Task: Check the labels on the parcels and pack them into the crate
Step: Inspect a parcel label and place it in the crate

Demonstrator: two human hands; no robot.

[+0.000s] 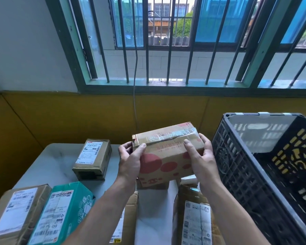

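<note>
Head view: left hand (129, 161) and right hand (202, 160) hold the box (166, 158) by its ends, fingers (188, 146) curled round it; crate (237, 167) lies just beside the right hand.

Two bare forearms are seen, uncovered to btm edge; left hand (129, 160) & right hand (203, 161) bare, thumbnails trimmed short.

One red-spotted box (166, 156), one teal box (64, 209) and four brown boxes (94, 158) show plainly, six in all. One crate (237, 165), one table (48, 167), and two hands: left hand (129, 161), right hand (203, 161).
</note>
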